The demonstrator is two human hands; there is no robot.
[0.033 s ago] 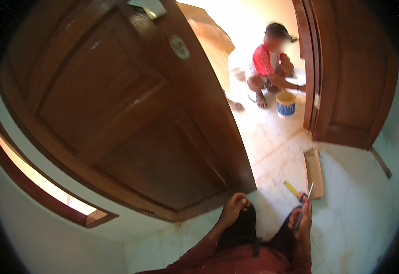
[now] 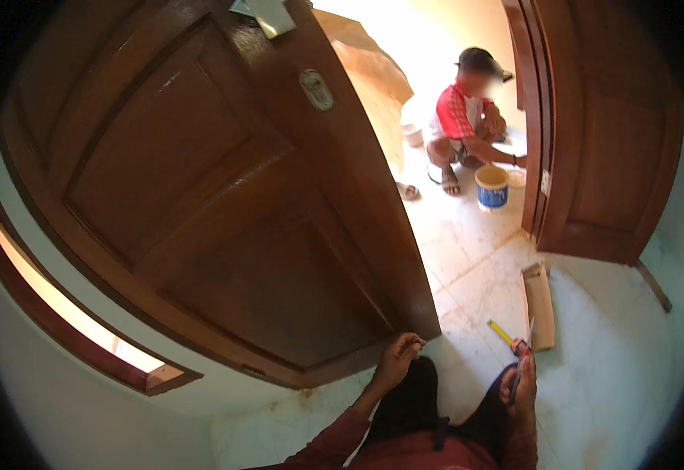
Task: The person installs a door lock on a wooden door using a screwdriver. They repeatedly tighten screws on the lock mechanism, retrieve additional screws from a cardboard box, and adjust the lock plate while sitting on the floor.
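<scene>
Two hands low in view: left hand (image 2: 395,362) curled loosely, empty, touching the bottom corner of the dark brown panelled wooden door (image 2: 224,204). Right hand (image 2: 521,384) closed, apparently on a thin grey tool; yellow-handled tool (image 2: 506,335) lies just ahead, handle running up-left on the pale tiled floor (image 2: 475,258).

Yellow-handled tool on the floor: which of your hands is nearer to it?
Right. The right hand sits just below the yellow-handled tool, almost at its tip; the left hand rests by the door's bottom corner, well to the tool's left.
</scene>
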